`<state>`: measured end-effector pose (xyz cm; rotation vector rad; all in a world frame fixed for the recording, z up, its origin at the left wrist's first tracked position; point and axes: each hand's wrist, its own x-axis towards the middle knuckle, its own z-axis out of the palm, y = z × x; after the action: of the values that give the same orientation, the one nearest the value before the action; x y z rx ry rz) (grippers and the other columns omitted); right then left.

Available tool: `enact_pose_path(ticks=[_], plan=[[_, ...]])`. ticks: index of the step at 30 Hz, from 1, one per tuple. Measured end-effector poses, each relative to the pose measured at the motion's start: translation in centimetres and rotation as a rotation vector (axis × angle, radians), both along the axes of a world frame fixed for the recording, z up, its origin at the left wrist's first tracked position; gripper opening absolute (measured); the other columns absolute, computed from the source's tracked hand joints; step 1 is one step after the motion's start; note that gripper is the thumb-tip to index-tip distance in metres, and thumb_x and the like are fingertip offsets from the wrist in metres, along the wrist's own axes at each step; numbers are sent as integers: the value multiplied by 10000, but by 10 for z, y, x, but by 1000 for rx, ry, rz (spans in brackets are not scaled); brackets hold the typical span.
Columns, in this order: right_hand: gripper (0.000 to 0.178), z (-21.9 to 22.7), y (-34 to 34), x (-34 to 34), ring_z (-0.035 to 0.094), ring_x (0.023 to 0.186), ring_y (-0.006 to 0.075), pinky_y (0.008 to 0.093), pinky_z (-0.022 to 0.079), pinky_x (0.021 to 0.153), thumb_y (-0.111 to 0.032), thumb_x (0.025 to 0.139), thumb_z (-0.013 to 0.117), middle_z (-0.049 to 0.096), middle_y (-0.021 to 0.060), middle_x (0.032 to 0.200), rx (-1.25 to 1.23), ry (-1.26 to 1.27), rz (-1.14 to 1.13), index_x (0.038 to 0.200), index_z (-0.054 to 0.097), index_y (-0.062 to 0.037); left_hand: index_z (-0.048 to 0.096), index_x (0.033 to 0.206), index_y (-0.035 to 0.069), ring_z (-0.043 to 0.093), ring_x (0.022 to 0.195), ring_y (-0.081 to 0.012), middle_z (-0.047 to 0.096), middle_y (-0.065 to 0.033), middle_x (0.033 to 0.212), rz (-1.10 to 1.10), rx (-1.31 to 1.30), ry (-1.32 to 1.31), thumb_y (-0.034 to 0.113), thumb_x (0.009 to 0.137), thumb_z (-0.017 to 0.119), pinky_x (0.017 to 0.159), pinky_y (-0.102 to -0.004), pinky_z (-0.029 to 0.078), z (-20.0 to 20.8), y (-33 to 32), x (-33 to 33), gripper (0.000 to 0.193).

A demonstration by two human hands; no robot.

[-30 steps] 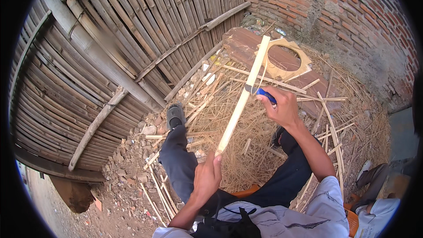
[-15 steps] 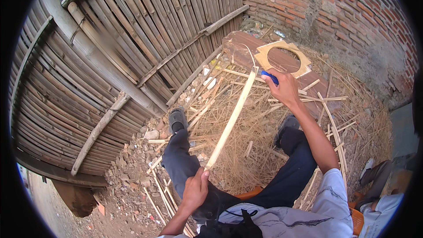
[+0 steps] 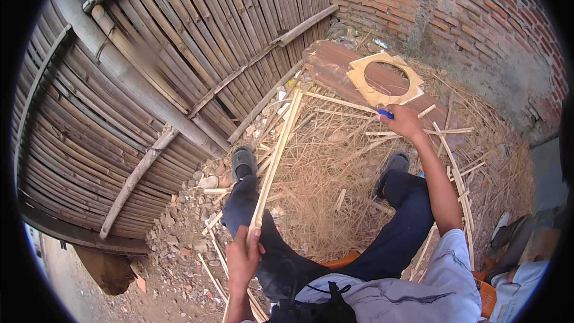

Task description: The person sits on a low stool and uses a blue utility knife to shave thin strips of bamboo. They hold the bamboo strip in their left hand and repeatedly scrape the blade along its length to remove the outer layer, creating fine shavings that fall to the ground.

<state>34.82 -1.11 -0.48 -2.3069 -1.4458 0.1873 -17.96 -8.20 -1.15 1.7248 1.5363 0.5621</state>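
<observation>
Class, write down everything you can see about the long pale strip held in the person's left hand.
The strip is long, thin and flat, pale yellow, and looks like split bamboo. It runs straight from the left hand, which grips its near end, up and away over the left leg toward the bamboo fence. Its far end lies among loose sticks and dry shavings on the ground. It looks whole and unbent. The right hand is off it, holding a blue-handled tool.

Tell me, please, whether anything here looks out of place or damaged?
The flat board on the rusty sheet has a large round hole cut through it, and bamboo offcuts lie strewn between the feet.
</observation>
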Motion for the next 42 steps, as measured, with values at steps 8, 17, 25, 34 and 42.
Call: enact_pose_path(ticks=[8, 17, 25, 34, 42], plan=[[407, 42, -23, -103, 654, 680, 263, 400, 512, 664, -418, 1104, 628, 714, 122, 829, 371, 332, 390, 1141, 720, -23, 669, 1136, 24, 436, 512, -30, 520, 42, 634, -158, -210, -599, 266, 1162, 567, 480, -254, 346, -8, 31, 82, 264], [321, 26, -53, -160, 748, 690, 286, 392, 564, 563, -384, 1012, 756, 750, 92, 859, 562, 10, 695, 1074, 726, -71, 660, 1109, 43, 358, 529, -23, 441, 68, 634, -265, -149, -650, 311, 1181, 535, 490, -244, 288, 6, 38, 129, 304], [296, 24, -56, -167, 757, 671, 279, 376, 560, 553, -325, 961, 823, 773, 106, 886, 605, 2, 693, 1042, 757, -49, 656, 1082, 54, 351, 528, -20, 442, 71, 634, -263, -71, -657, 313, 1186, 525, 488, -241, 278, 9, 38, 140, 308], [282, 28, -57, -169, 761, 672, 277, 370, 569, 560, -311, 944, 838, 781, 100, 872, 532, 20, 671, 1029, 768, -51, 650, 1027, 57, 394, 571, -35, 462, 59, 641, -241, -93, -624, 342, 1184, 524, 532, -257, 320, 9, 38, 138, 348], [257, 28, -48, -158, 750, 666, 254, 377, 567, 549, -333, 961, 816, 778, 64, 878, 663, -19, 570, 1048, 765, -97, 618, 1007, 79, 359, 543, -27, 441, 71, 633, -261, -99, -622, 371, 1189, 506, 507, -242, 290, 0, 30, 130, 363]])
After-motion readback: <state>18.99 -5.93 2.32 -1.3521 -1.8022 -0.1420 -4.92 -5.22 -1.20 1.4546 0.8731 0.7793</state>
